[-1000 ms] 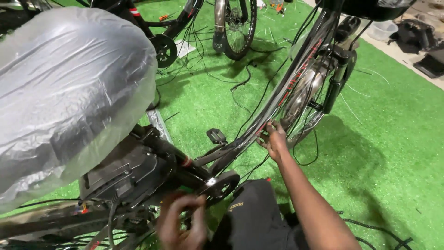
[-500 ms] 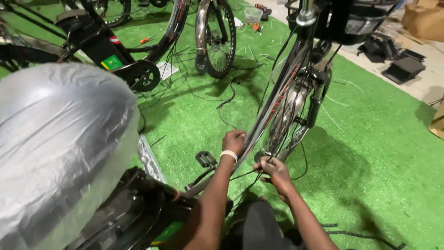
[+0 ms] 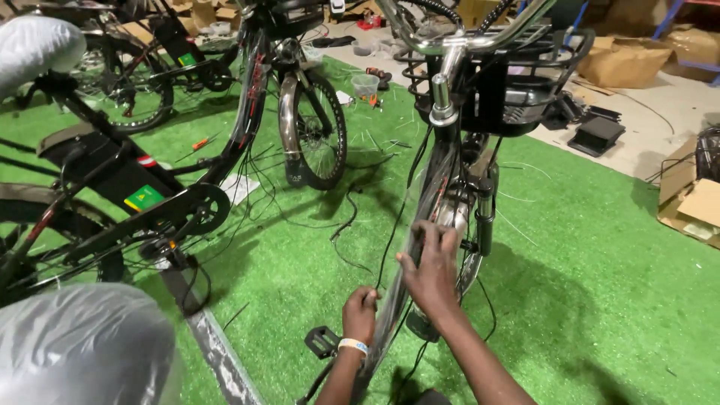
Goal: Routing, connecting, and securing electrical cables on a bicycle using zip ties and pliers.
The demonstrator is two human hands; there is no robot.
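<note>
The bicycle's down tube [image 3: 420,225] ran centre frame, loose black cables [image 3: 390,247] hanging at nine o'clock, apparently not yet tied. The right hand [image 3: 431,274] lay flat, fingers spread, on it; the left hand [image 3: 361,311] curled around its lower end.

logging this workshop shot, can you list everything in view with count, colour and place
bicycle frame tube: 1, dark, plastic-wrapped, centre, under both hands
front basket: 1, black, top centre on that bicycle
pedal: 1, black, bottom centre
other bicycles: at least 2, black, left and top
wrapped saddles: 2, clear plastic over them, bottom left and top left
loose cables: several, black, on the turf
artificial turf: green, covering the floor
cardboard boxes: several, brown, right edge and top right
screwdriver: 1, orange handle, left on turf
left hand: white wristband, gripping the tube low
right hand: pressed on the tube higher up
</note>
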